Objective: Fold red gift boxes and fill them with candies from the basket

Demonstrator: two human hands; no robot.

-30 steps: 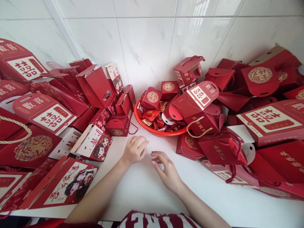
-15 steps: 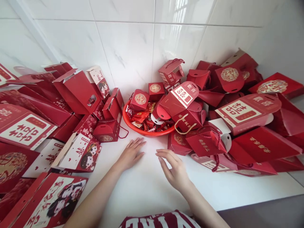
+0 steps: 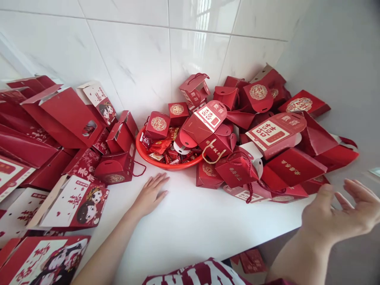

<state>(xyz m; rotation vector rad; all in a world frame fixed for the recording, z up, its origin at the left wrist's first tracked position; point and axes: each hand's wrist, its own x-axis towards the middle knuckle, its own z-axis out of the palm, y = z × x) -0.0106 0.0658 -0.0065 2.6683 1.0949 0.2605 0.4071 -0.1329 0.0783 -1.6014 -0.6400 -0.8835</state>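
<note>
My left hand [image 3: 152, 194] lies flat on the white tabletop [image 3: 184, 213], its fingers stretched out and holding nothing. Just beyond its fingertips is a red plastic basin [image 3: 148, 159] with wrapped sweets [image 3: 162, 147] and several small red gift boxes in it. My right hand [image 3: 341, 211] is raised past the table's right edge, palm turned up and fingers apart, with nothing in it. The nearest things to it are the red gift boxes [image 3: 293, 168] heaped on the right side. One small red box [image 3: 114, 169] with a cord stands left of my left hand.
More gift boxes [image 3: 74, 202] crowd the left side, some printed with cartoon couples. A white tiled wall [image 3: 127, 59] rises behind the table. Below the table's front edge, red boxes [image 3: 252, 260] show beside my right forearm.
My right hand has swung from the middle of the table out to the right, turning palm up and opening. My left hand stays on the tabletop. The view has shifted to the right.
</note>
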